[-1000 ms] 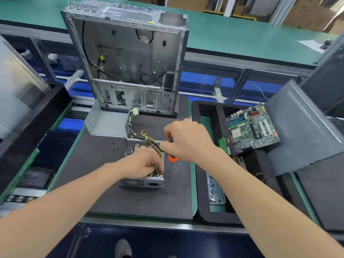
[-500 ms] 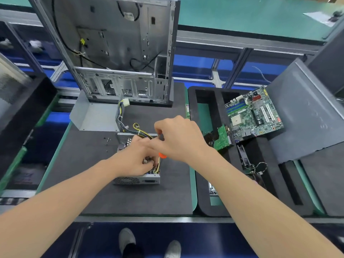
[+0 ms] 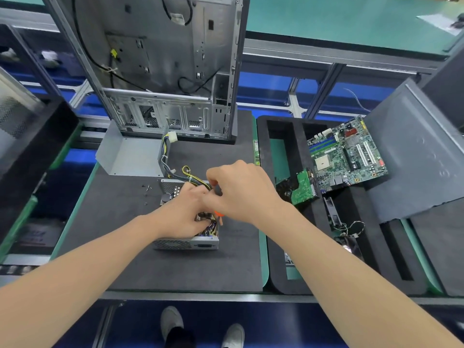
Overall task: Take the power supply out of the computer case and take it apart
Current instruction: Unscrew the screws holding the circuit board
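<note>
The power supply (image 3: 185, 243) lies open on the dark foam mat, its cover off and its inner parts and wires showing. My left hand (image 3: 183, 214) rests inside it, fingers curled among the wires at its near end. Just right of it, my right hand (image 3: 238, 192) grips a screwdriver with an orange handle (image 3: 219, 214), held point-down over the supply's right side. A bundle of yellow and black cables (image 3: 175, 172) runs from the supply toward the back. The empty computer case (image 3: 160, 71) stands upright behind. The supply's grey cover (image 3: 130, 156) lies in front of the case.
Several loose screws (image 3: 147, 190) lie left of the supply. A black foam tray (image 3: 273, 222) on the right holds a motherboard (image 3: 349, 154), a green card (image 3: 302, 188) and a small fan with wires (image 3: 346, 229). A grey side panel (image 3: 414, 156) leans at the far right.
The view has tilted down and nearer. My right hand with the screwdriver has shifted left to meet my left hand over the supply. The supply has not moved.
</note>
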`<state>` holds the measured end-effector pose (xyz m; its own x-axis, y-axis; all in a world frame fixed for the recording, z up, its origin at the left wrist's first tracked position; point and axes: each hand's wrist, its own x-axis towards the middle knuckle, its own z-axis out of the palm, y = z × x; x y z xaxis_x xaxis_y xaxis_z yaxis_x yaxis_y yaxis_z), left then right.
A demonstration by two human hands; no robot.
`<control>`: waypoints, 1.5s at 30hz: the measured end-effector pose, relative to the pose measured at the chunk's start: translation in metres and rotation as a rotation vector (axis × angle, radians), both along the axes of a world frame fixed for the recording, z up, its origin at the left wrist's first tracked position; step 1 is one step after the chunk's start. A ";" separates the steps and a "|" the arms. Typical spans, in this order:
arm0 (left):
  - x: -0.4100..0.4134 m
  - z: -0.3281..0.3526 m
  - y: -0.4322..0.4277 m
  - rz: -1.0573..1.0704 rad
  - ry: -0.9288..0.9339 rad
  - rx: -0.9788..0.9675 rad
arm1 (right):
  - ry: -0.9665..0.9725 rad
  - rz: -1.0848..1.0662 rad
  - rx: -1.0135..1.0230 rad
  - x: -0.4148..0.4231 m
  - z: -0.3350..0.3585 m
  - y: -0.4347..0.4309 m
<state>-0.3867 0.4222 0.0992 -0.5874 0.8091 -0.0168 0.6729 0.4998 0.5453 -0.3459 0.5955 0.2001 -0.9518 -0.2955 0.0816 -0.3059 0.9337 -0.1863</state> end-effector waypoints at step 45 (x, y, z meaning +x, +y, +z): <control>0.021 0.003 -0.002 0.140 -0.149 0.322 | -0.099 -0.363 0.118 0.007 0.005 -0.049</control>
<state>-0.3659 0.4198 0.1023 -0.7030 0.6988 0.1319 0.5116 0.3682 0.7763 -0.3387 0.5465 0.2050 -0.9978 0.0599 -0.0299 0.0622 0.9946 -0.0834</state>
